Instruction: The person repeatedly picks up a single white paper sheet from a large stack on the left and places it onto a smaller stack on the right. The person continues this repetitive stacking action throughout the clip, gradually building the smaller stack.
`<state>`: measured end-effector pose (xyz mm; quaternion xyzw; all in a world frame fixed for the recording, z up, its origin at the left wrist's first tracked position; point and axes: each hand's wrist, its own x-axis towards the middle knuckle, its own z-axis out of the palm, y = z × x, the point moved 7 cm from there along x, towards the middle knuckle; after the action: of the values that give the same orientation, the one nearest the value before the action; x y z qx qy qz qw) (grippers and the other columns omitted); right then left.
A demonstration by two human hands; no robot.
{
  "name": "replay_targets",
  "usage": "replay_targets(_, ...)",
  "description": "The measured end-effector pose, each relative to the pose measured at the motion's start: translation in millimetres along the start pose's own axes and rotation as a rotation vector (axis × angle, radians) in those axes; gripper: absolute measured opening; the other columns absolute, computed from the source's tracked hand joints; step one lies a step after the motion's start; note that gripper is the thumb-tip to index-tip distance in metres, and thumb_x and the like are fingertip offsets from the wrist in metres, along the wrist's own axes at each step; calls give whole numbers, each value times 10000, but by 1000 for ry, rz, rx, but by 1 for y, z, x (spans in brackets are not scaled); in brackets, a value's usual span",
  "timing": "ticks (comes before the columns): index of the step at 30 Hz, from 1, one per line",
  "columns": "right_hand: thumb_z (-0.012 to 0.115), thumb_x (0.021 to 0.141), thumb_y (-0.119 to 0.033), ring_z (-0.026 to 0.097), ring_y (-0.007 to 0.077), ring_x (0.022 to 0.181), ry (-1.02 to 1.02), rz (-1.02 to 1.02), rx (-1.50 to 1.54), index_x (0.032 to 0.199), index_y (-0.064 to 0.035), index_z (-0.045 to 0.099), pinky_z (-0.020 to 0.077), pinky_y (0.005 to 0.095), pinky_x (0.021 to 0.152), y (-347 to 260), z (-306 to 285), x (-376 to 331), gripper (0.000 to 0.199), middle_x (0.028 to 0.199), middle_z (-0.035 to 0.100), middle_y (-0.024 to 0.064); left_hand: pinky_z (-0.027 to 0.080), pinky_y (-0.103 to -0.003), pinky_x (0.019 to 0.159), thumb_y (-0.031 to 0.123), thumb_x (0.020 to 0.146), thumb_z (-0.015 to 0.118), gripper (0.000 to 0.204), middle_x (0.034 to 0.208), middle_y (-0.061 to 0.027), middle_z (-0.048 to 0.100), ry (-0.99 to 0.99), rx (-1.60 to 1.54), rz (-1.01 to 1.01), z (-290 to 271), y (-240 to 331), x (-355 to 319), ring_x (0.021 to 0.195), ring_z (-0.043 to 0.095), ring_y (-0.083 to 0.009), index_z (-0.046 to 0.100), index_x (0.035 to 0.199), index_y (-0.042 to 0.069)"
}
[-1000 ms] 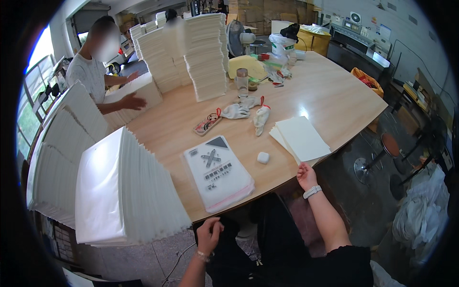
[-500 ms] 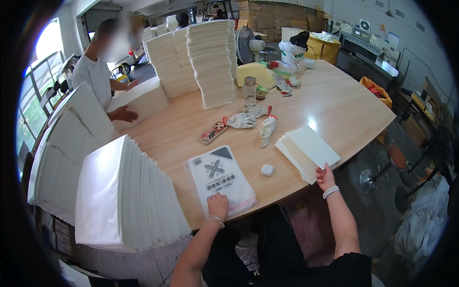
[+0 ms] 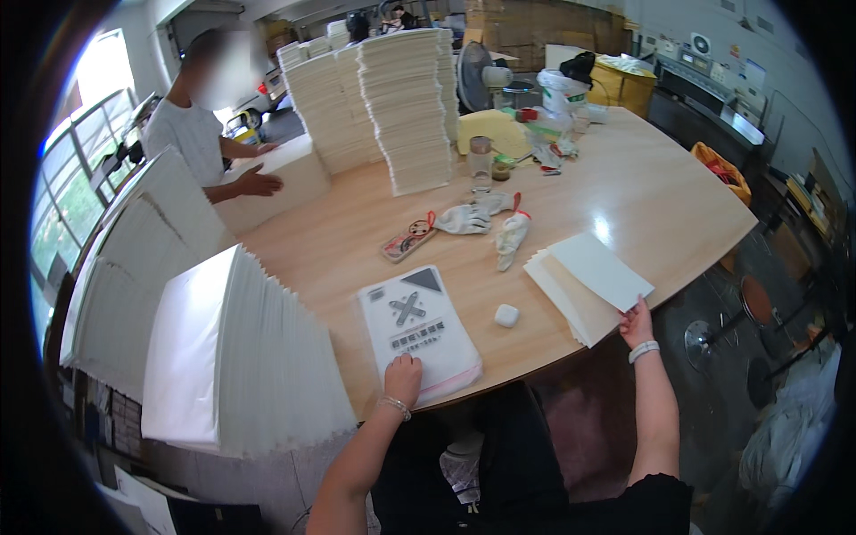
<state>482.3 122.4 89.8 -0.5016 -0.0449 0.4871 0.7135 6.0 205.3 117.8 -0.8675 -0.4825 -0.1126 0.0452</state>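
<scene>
My left hand (image 3: 403,379) rests with curled fingers on the near left part of a stack of clear plastic bags (image 3: 446,343) with dark print and a pink strip along the near edge. Its fingertips are too small to show what they grip, if anything. At the right table edge, my right hand (image 3: 636,323) pinches the near right corner of a pale sheet of paper (image 3: 599,270). That sheet lies on top of several fanned cream sheets (image 3: 560,299). A small white rounded case (image 3: 506,316) sits between the bags and the sheets.
Tall paper stacks (image 3: 250,357) stand at left, more (image 3: 408,116) at the back. Across the table (image 3: 357,214), a person (image 3: 183,134) has both hands at a paper block (image 3: 285,183). White gloves (image 3: 511,239), a shallow box (image 3: 407,241) and a glass jar (image 3: 481,160) lie mid-table.
The whole scene has shifted slightly to the right in view. My right hand still pinches the sheet's corner, and my left hand stays on the bags.
</scene>
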Motion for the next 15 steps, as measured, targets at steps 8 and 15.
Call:
replay_targets(8, 471, 825, -143, 308, 36, 399, -15, -352, -155, 858, -95, 442, 201, 161, 318, -16, 0, -11, 64, 631, 431, -16, 427, -356, 708, 71, 728, 485, 131, 825, -124, 545, 138, -353, 20, -9, -21, -2, 789, 508, -285, 550, 832, 27)
replay_targets(15, 479, 770, -76, 522, 89, 742, -358, -284, -286, 1097, -26, 429, 429, 203, 610, 48, 58, -191, 335, 923, 545, 30, 419, -372, 729, 115, 778, 436, 165, 831, -151, 563, 3, -411, -136, -5, -21, 7, 821, 516, -292, 544, 855, 17)
